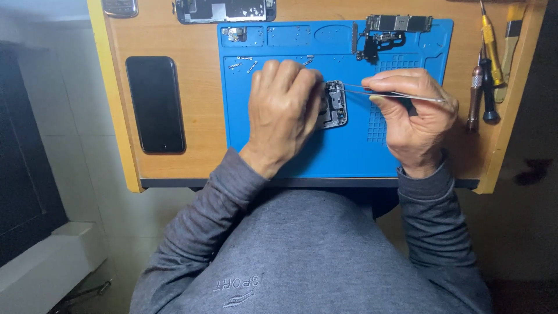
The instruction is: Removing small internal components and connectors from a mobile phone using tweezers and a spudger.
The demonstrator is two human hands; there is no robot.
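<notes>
**Head view: tweezers at an opened phone part on a blue mat**

Head camera looks straight down at a small wooden table with yellow edging (116,104), on which a blue silicone work mat (279,151) lies. Near the mat's middle sits a small dark phone assembly with exposed metal parts (335,104). The left hand (282,110) covers its left side, fingers curled down and pressing on it to hold it steady. The right hand (415,116) is closed in a pinch around thin silver metal tweezers (383,91), whose tips reach leftward to the top edge of the assembly; whether they grip anything there is too small to tell.

On the mat's far edge lie a green-and-black circuit board (399,23) and a small black connector part (372,49); tiny silver screws and brackets (244,63) are scattered at the upper left of the mat. Left of the mat rests a black glossy phone screen (155,104), face up. Right of the mat, a yellow-handled screwdriver (491,43) and a dark-handled screwdriver (475,96) lie side by side. Grey long sleeves (232,192) cover both forearms.
</notes>
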